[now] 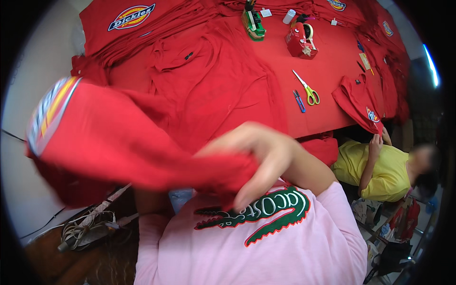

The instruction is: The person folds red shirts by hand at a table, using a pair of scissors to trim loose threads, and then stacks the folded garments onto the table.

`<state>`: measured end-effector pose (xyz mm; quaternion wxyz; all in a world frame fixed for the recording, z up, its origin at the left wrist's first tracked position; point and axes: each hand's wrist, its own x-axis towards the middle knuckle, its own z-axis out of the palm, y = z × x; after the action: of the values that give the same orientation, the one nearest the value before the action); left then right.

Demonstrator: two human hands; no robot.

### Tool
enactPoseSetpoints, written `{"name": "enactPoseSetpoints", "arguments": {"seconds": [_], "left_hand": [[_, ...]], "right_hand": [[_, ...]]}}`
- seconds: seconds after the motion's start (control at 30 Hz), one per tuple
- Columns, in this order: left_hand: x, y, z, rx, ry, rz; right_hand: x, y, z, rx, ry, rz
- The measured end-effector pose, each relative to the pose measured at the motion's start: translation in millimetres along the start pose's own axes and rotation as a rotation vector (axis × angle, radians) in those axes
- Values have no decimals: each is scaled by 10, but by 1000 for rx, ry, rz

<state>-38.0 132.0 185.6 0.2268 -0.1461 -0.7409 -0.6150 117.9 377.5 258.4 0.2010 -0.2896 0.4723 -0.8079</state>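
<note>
A red garment [118, 137] with a colourful printed logo at its far-left end is stretched across the front of me, blurred by motion. Its right end is bunched in my right hand [266, 152], whose fingers are closed round the cloth. My left forearm [154, 204] rises at the lower left and goes behind the garment, so my left hand is hidden. Beyond lies another red shirt [209, 80], loosely spread and wrinkled on the red-covered table [278, 71].
Yellow-green-handled scissors [311, 93] and blue thread snips [299, 101] lie right of centre. A red tape dispenser [301, 42], a green one [254, 23] and stacked red shirts [161, 19] are farther back. A co-worker in yellow [380, 173] handles red cloth at right. Cables [90, 228] lie lower left.
</note>
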Motion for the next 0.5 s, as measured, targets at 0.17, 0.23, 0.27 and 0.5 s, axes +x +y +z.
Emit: {"name": "enactPoseSetpoints", "arguments": {"seconds": [0.17,0.23,0.27,0.5], "left_hand": [[809,-194,864,284,-184,381],[657,-697,1123,368,-404,207],[496,-967,1175,477,-517,102],[-778,-2112,341,1045,-651,142]], "right_hand": [[-661,-66,-510,92,964,-94],[-898,195,-914,52,1099,-85],[-1088,416,-1152,29,1181,-52],[-2516,1779,-1917,-387,1436,404]]}}
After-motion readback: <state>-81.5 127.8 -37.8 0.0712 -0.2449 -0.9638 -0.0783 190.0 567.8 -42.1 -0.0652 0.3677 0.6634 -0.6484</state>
